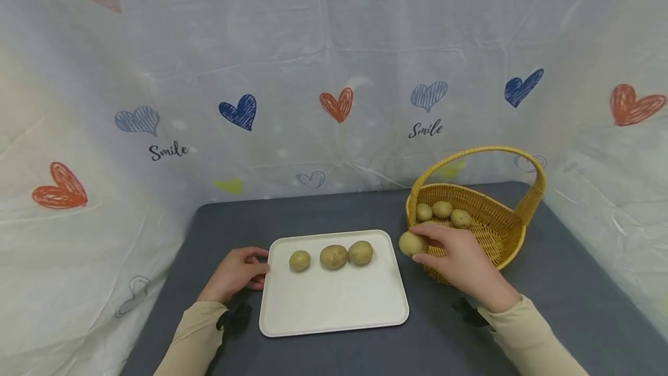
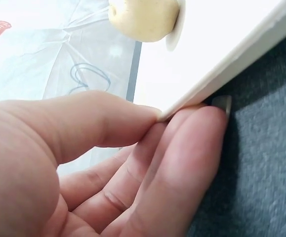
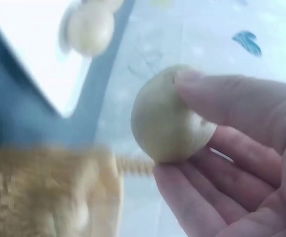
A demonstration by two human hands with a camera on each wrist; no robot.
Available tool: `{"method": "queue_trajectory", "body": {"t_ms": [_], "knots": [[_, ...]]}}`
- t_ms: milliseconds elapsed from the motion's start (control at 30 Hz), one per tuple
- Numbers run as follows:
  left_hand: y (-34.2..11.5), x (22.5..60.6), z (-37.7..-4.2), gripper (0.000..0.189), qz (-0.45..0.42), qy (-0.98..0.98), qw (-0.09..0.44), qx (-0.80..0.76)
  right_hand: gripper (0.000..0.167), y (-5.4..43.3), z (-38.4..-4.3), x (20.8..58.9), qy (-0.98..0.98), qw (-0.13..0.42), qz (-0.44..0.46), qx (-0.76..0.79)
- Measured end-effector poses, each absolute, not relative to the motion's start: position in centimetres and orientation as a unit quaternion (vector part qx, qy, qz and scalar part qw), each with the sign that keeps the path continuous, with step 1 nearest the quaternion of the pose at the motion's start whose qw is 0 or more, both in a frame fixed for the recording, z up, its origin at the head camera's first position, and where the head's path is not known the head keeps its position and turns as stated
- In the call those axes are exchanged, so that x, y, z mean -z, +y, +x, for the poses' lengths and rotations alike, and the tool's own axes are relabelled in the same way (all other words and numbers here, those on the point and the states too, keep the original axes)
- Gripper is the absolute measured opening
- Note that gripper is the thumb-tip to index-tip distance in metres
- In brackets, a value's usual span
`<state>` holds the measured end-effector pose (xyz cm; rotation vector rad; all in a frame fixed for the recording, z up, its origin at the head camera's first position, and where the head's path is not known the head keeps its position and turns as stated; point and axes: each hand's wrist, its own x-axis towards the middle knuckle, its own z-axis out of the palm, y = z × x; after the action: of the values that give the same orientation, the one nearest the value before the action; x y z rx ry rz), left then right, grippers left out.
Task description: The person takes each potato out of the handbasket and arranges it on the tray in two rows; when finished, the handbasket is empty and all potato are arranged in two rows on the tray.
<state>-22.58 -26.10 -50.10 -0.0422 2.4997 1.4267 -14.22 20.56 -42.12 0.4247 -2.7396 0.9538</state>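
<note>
The held potato [image 1: 412, 244] was pale yellow-brown, smooth and roundish, with a small dark mark on its skin near the fingers. It was in the air between the tray's right edge and the basket's left side. The white tray [image 1: 334, 306], rectangular with rounded corners, lay on the dark worktop [image 1: 365, 355] and bore three potatoes [image 1: 334, 257] in a row near its far side, the left one apart from the other two. The yellow woven basket [image 1: 493, 213], with a tall arched handle, held several more potatoes [image 1: 442, 209] toward its back left. The right hand [image 1: 459, 257] pinched the potato between thumb and fingers, reaching across the basket's front. The left hand [image 1: 237, 274] pinched the tray's left rim, thumb above, fingertips below.
</note>
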Motion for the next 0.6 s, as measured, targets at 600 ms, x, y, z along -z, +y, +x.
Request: {"method": "queue_trajectory", "body": {"t_ms": [600], "knots": [[-27.8,49.8,-22.7,0.045,-0.017,0.852,0.151,-0.500,0.050,14.2,-17.7,47.1,-0.927,0.094,0.125,-0.340]]}}
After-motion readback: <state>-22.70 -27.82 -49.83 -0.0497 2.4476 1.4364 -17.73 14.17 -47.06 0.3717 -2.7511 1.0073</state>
